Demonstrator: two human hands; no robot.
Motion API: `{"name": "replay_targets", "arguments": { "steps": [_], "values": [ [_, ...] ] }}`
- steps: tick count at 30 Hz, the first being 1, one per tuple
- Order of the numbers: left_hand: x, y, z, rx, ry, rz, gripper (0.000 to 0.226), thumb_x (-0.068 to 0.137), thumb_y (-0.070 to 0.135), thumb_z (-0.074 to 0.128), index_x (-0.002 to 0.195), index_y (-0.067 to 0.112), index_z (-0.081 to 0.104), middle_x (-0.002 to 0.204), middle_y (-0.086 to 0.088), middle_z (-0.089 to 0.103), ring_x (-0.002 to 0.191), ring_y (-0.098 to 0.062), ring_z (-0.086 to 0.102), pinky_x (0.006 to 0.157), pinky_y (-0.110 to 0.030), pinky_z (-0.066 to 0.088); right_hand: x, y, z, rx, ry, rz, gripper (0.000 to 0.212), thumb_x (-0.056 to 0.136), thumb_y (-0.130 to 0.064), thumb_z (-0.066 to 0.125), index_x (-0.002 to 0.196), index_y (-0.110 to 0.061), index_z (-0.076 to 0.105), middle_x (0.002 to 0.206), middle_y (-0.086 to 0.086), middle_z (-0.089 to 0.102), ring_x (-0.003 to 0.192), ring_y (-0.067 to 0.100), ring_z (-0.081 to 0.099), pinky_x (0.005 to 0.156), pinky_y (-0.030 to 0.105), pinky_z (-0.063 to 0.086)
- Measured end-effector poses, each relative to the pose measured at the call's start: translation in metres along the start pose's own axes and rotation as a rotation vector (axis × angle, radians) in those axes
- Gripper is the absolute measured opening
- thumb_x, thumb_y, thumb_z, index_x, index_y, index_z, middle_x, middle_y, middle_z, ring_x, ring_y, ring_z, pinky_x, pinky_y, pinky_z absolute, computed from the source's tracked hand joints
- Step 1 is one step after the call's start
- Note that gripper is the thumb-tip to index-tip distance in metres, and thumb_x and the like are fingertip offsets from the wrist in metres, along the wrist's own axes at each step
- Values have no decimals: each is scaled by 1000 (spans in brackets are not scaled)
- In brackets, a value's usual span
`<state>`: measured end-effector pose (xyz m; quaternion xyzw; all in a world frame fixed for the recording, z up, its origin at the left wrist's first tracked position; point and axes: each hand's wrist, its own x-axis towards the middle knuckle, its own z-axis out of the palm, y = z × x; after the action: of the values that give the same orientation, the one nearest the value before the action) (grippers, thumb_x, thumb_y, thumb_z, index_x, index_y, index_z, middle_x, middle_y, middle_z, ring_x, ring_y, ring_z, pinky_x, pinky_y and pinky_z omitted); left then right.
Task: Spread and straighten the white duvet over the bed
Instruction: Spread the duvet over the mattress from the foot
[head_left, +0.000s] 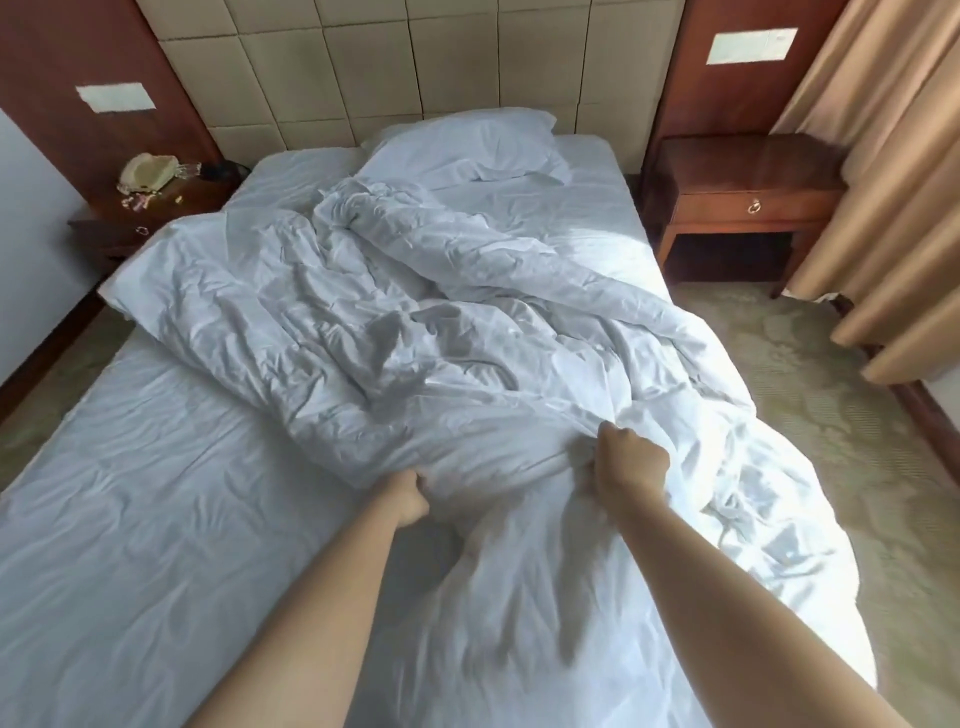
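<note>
The white duvet (415, 322) lies crumpled in a diagonal heap across the bed (130, 493), from the left edge to the near right corner, where part of it hangs over the side. My left hand (408, 499) grips a bunched fold at the duvet's near edge. My right hand (628, 462) grips another fold just to the right, fingers curled into the cloth. Both arms reach forward from the foot of the bed. A white pillow (467, 143) sits at the head of the bed against the padded headboard.
A wooden nightstand (743, 202) stands right of the bed, with beige curtains (883, 208) beyond it. Another nightstand (150, 208) on the left carries small items. Patterned carpet (810, 395) runs along the right side. The left part of the mattress shows bare sheet.
</note>
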<state>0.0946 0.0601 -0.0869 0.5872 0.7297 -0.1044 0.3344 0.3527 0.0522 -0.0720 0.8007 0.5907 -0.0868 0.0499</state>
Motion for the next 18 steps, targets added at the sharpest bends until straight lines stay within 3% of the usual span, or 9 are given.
{"name": "replay_targets", "arguments": {
  "steps": [2,6,10,12,15,17,18],
  "values": [
    [4,2,4,135,102,72,59,75,27,71,129,21,48,138,-3,45,121,-26,51,96,-36,46,4,-4,3,17,-6,23,28,90,-3,41,112,-12,55,109,6,64,98,26,65,65,26,35],
    [11,13,15,249,108,195,106,75,39,74,151,29,1,158,6,-3,143,-24,17,112,-49,26,7,-13,2,49,-11,43,30,90,0,38,114,-9,54,112,8,63,102,27,63,69,28,36],
    [24,21,18,265,79,261,120,72,47,73,149,29,-17,157,8,-19,147,-22,-2,114,-57,16,2,-28,-3,55,136,35,30,90,-6,38,115,-9,54,121,10,53,112,30,51,89,37,37],
    [35,22,15,281,122,283,120,73,47,72,149,27,-18,158,7,-18,148,-21,-4,114,-56,16,-5,-40,-4,21,301,-81,37,78,-5,40,109,-9,59,120,12,54,106,32,52,86,39,39],
    [52,18,8,298,157,326,120,71,53,71,150,29,-16,158,7,-15,148,-18,-3,115,-55,14,-15,-56,-4,74,506,-451,42,63,-12,34,93,-11,64,103,10,62,83,29,57,71,34,38],
    [59,15,6,331,163,340,120,70,56,70,149,29,-16,159,7,-13,148,-17,-3,115,-54,15,-28,-69,-3,128,407,-680,35,66,-14,35,84,-11,65,87,8,63,75,29,59,64,33,42],
    [60,15,5,337,160,345,120,69,55,71,150,29,-15,159,6,-13,148,-18,-3,116,-53,15,-34,-76,-2,106,252,-748,30,73,-15,37,84,-11,65,86,8,65,79,31,61,65,32,44]
  ]
}}
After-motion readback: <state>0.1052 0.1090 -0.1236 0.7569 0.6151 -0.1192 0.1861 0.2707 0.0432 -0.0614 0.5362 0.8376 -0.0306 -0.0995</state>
